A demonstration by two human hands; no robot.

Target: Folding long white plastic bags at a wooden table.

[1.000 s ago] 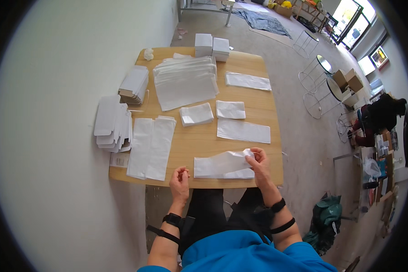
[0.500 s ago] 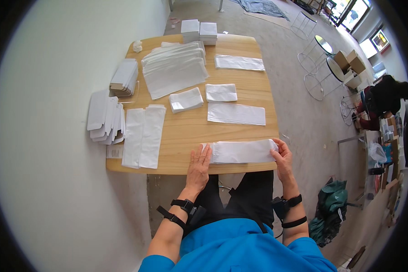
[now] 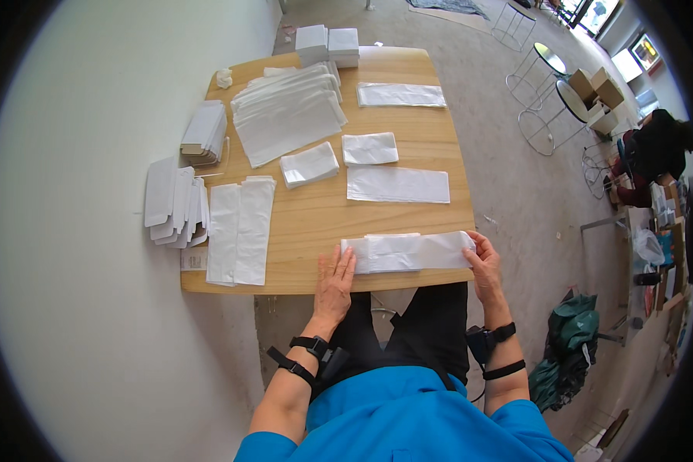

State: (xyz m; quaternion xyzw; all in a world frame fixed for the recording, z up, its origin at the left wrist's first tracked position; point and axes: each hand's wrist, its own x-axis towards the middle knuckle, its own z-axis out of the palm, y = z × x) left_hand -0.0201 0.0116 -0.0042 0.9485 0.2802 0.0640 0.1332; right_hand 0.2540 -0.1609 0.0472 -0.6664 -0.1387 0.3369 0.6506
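Note:
A long strip-shaped white sheet (image 3: 444, 251), thin and slightly shiny, lies along the table's near edge over a shorter folded white stack (image 3: 391, 263). My left hand (image 3: 334, 289) rests flat at the left end, its fingers stretched out and touching the edge. At the other end, my right hand (image 3: 485, 269) pinches the sheet between thumb and fingers, just past the table's right corner. Farther back are a long white folded piece (image 3: 398, 185) and two shorter folded pieces, one on the right (image 3: 370, 148) and one on the left (image 3: 309, 165).
On the wooden table (image 3: 308, 223) lie fanned large white sheets (image 3: 285, 115), long white sheets (image 3: 240, 231) and another strip (image 3: 400, 95). White box stacks stand at the back (image 3: 327, 48) and left (image 3: 204, 131). A white wall adjoins the left. Stools (image 3: 574, 100) and a person (image 3: 651, 158) are to the right.
My right hand has drawn the sheet's right end a little to the right, uncovering more of the stack below. My left hand stays flat at the left end. The view has shifted slightly.

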